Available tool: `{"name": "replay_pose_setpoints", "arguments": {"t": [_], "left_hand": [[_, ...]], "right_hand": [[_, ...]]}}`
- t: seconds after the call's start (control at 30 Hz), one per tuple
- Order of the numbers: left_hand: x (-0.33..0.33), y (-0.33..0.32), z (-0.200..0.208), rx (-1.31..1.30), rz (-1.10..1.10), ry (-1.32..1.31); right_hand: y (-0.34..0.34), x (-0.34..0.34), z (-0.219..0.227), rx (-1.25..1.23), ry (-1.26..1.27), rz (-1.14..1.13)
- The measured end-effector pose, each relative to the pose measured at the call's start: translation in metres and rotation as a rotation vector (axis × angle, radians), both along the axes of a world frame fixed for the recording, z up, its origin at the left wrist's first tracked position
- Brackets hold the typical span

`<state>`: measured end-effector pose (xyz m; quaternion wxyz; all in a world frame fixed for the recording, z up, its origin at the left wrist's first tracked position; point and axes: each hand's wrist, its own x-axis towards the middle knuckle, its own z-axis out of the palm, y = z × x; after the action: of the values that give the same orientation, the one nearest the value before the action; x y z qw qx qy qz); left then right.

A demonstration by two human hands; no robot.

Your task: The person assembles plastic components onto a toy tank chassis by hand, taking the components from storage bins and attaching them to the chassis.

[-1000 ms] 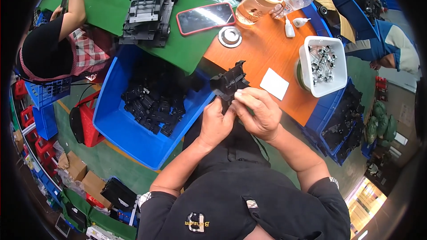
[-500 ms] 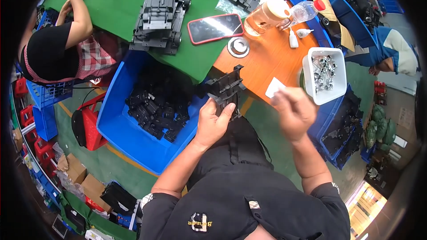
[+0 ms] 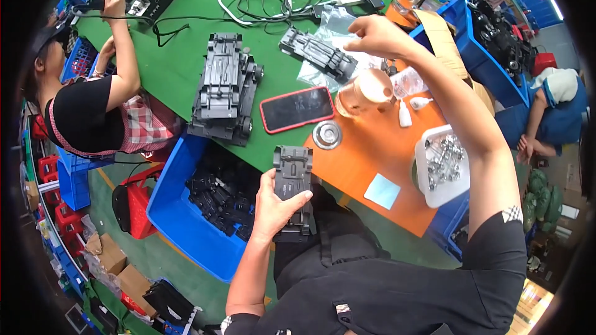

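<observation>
My left hand (image 3: 273,208) grips a black plastic vehicle chassis (image 3: 293,170) near the table's front edge, with its long face turned up and the thumb across it. My right hand (image 3: 379,37) reaches over the far part of the table, thumb and fingers apart, and I see nothing between them. Just below and left of it, another black chassis (image 3: 318,54) lies on a clear plastic bag (image 3: 338,22). More black chassis (image 3: 222,87) are stacked on the green cloth (image 3: 167,77). A red-edged phone (image 3: 298,110) lies between the stack and a round lid (image 3: 327,134).
An amber jar (image 3: 354,99), a clear bottle (image 3: 408,82) and small white squeeze bottles (image 3: 405,115) stand under my right forearm. Nearby are a white tray (image 3: 422,177) of metal parts and a blue paper square (image 3: 382,191). A blue bin (image 3: 198,242) holds black parts. A co-worker (image 3: 87,102) works at left.
My right hand has moved from the table's front edge to its far side. My left hand has shifted left and turned the chassis flatter. The view has moved, showing more of the far table.
</observation>
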<state>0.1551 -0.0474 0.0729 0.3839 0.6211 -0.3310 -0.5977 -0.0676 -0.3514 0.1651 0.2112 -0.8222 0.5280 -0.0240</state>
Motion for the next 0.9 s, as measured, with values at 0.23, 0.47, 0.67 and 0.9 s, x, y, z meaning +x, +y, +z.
{"name": "replay_pose_setpoints", "arguments": {"t": [0.23,0.47,0.67,0.9], "left_hand": [[0.005,-0.051,0.011,-0.045,-0.053,-0.461],[-0.003,-0.094,0.010,-0.180,0.014,-0.621],[-0.007,-0.128,0.003,-0.265,0.003,-0.629],[0.000,-0.163,-0.007,-0.225,-0.056,-0.680]], "right_hand": [[-0.051,0.027,-0.072,0.198,0.344,0.158],[-0.037,0.049,-0.081,0.108,0.452,0.085],[-0.031,0.038,-0.096,0.187,0.278,0.077],[-0.038,0.047,-0.095,0.176,0.353,0.143]]}}
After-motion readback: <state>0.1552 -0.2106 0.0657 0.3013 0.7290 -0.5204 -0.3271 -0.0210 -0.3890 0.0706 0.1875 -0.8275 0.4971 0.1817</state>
